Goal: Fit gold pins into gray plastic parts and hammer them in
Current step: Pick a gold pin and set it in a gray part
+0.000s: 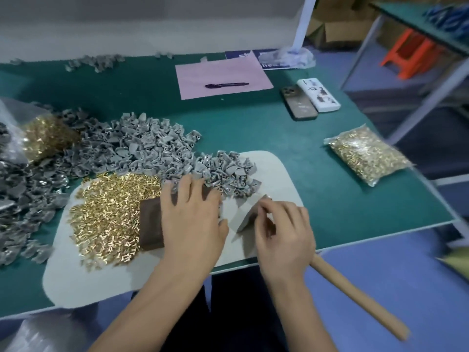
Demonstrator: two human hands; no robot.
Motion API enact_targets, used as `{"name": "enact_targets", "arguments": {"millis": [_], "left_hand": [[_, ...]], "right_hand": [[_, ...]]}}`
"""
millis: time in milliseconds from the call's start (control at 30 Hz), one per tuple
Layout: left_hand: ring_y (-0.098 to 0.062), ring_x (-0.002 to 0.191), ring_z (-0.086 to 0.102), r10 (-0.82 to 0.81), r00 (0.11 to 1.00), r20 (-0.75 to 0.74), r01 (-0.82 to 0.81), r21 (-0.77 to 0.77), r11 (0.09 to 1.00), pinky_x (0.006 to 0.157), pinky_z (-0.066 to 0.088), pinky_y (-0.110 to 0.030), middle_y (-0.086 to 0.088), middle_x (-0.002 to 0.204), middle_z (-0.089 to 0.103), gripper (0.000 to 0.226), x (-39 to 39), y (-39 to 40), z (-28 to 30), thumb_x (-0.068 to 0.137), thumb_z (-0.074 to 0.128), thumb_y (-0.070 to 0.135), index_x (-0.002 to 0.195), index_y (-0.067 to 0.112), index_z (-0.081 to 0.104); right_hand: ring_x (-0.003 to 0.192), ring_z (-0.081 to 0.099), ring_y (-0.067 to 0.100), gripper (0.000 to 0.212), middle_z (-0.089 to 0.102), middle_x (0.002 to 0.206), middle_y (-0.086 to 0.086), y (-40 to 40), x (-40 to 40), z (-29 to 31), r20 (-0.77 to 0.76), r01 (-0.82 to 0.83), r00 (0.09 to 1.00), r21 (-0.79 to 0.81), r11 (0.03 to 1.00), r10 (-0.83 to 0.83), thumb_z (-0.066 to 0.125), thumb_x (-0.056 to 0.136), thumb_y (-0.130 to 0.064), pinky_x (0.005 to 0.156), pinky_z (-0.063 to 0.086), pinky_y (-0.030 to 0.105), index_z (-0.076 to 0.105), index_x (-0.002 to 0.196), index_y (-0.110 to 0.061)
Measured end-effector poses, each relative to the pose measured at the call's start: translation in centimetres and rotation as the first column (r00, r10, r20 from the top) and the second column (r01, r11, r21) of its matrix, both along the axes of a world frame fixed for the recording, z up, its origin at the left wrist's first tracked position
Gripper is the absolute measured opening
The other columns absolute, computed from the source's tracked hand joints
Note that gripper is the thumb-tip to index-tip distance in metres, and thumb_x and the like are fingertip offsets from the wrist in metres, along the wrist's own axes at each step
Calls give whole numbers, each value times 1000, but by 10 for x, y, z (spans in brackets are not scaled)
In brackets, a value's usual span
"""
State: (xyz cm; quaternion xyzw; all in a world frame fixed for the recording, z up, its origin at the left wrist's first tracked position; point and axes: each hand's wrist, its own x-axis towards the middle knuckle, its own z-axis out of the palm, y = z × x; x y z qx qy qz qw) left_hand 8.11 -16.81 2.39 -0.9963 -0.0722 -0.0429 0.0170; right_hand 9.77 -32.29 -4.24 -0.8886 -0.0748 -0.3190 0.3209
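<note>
My left hand (193,219) lies flat with fingers spread over a brown block (151,224) on the white mat (276,174). Its fingertips touch the near edge of a heap of gray plastic parts (228,171). Loose gold pins (109,214) are piled on the mat just left of the block. My right hand (281,235) has its fingers curled round a hammer close to the gray metal head (245,219). The wooden handle (360,298) sticks out past the table's front edge. A small gray piece shows at the right hand's fingertips, too blurred to make out.
A larger heap of gray parts (142,141) and an open bag of gold pins (48,138) fill the left of the green table. A sealed bag of pins (365,153) lies right. Further back are a phone (298,102), a white box (318,95) and a pen (225,85) on pink paper.
</note>
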Motion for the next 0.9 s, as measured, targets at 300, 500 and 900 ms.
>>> {"name": "enact_targets", "arguments": {"millis": [300,500,900], "left_hand": [[-25,145,21,33,997,-62,-27,102,994,118,0,-54,1,141,47,31,10,-12,0,89,57,39,118,30,64],[-24,147,23,-50,998,25,51,-61,997,121,6,-52,3,137,51,19,5,-8,-5,87,62,43,101,33,69],[-23,152,6,-55,998,-1,54,-182,982,123,1,-46,2,155,36,35,8,-3,-7,84,66,57,114,38,63]], "right_hand": [[85,57,23,13,66,96,-8,3,3,-5,-27,24,999,-34,999,-25,66,92,-21,68,47,38,73,101,-27],[85,58,23,13,67,97,-7,3,3,-5,-15,23,1000,-34,999,-23,65,93,-21,69,48,38,73,102,-25],[87,56,21,15,66,98,-9,4,5,-5,-19,26,999,-47,999,-27,63,92,-23,69,46,35,72,103,-28]]}}
